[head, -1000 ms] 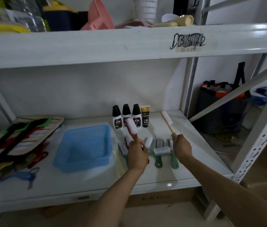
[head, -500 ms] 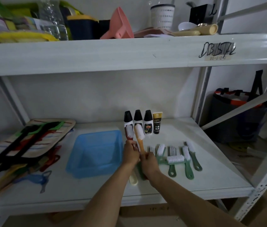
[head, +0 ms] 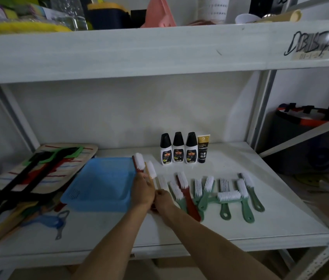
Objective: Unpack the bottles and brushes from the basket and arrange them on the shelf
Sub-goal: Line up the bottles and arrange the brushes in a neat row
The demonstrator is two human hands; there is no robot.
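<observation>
Head view: you stand at a white shelf point(head: 240, 225), both arms reaching in at its middle. Your left hand point(head: 142, 191) has its fingers curled round two brushes: a red brush point(head: 138, 162) and a tan brush point(head: 150, 170), bristle heads pointing up and away from you, just over the right edge of the blue basket point(head: 99, 184). Your right hand point(head: 164, 200) sits just beside the left, fingers curled at the base of a pale brush point(head: 162, 182) lying on the shelf; whether it grips that brush you cannot tell. To the right, a row of green brushes point(head: 242, 195) and another red one point(head: 186, 190) lie flat, bristles away from you. Behind them, against the back wall, stand three black-capped bottles point(head: 178, 148) and a dark tube point(head: 203, 148), touching side by side.
</observation>
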